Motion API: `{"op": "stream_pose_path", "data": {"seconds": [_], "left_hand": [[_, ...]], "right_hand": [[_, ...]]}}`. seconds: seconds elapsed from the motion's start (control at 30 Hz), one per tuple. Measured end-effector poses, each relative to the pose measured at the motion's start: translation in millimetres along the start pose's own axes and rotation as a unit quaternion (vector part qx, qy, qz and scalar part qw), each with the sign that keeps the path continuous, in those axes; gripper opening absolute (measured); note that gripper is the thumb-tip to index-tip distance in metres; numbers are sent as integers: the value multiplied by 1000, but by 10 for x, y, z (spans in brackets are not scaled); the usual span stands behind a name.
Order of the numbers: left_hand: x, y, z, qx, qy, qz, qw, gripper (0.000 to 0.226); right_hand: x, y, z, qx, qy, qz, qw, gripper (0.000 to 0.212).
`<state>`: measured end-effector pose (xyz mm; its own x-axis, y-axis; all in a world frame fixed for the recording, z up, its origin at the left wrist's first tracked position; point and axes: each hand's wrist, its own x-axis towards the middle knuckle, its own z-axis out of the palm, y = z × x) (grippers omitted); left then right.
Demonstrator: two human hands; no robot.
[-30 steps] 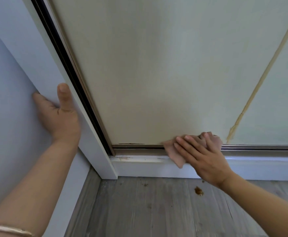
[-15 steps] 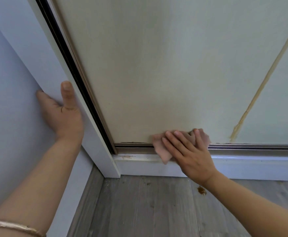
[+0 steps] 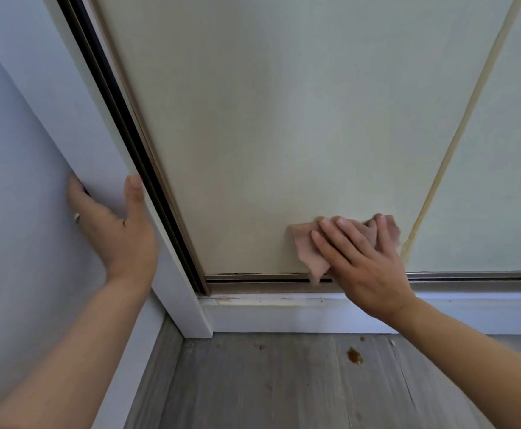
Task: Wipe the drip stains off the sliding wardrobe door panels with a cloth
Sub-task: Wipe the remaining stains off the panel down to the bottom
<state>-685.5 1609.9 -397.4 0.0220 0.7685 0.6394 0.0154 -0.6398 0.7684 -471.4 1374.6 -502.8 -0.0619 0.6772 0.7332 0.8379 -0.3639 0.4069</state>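
A cream sliding wardrobe door panel [image 3: 253, 119] fills the upper middle of the head view. A second panel [image 3: 500, 150] lies to its right beyond a tan edge strip [image 3: 457, 134]. My right hand [image 3: 361, 261] presses a crumpled pinkish cloth [image 3: 307, 252] flat against the bottom of the left panel, fingers straight and spread, just left of the strip's foot. The cloth's lower tip hangs over the metal bottom track [image 3: 268, 281]. My left hand [image 3: 113, 230] rests on the white wardrobe frame [image 3: 98, 144], thumb on its front face and fingers along its side by the wall.
A white skirting board [image 3: 284, 314] runs below the track, with a small rusty mark near its left end. The grey wood floor [image 3: 253, 382] carries a brown spot [image 3: 354, 356] and a few small specks. A pale wall [image 3: 11, 181] stands at the left.
My right hand slid the cloth left along the panel's bottom edge, then back right toward the tan strip and slightly upward. My left hand kept its place on the frame.
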Motion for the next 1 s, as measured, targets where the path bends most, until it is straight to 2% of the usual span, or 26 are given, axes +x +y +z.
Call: {"op": "stream_pose_path", "data": {"seconds": [0.07, 0.1, 0.2, 0.3, 0.43, 0.5, 0.63, 0.73, 0.8, 0.93, 1.0], "left_hand": [[-35, 229, 57, 41, -15, 8, 999, 96], [-53, 364, 112, 65, -19, 40, 997, 98], [-139, 789, 419, 67, -63, 188, 978, 89], [-220, 1094, 782, 66, -110, 241, 962, 83], [-271, 1322, 1114, 109, -107, 201, 968, 90], [-283, 1329, 1156, 117, -100, 185, 971, 94], [-261, 1269, 1164, 119, -91, 188, 971, 92], [-263, 1260, 1173, 118, -89, 192, 970, 91], [-258, 1250, 1175, 118, -86, 192, 970, 92], [-240, 1231, 1169, 119, -83, 188, 971, 94], [-229, 1233, 1162, 120, -84, 190, 971, 94]], "right_hand": [[176, 63, -68, 3, 16, 1, 1000, 57], [232, 88, -91, -1, 21, 4, 1000, 57], [322, 199, -201, -22, 41, 18, 999, 62], [494, 520, -403, -40, 79, 35, 995, 59], [854, 1010, -706, -67, 134, 57, 987, 53], [989, 1035, -726, -58, 154, 103, 981, 55], [694, 649, -447, -39, 114, 174, 977, 70], [332, 528, -328, -53, 69, 166, 982, 74], [393, 611, -385, -59, 81, 156, 983, 70], [893, 730, -503, -42, 142, 233, 961, 63], [832, 667, -429, -45, 138, 230, 962, 67]]}}
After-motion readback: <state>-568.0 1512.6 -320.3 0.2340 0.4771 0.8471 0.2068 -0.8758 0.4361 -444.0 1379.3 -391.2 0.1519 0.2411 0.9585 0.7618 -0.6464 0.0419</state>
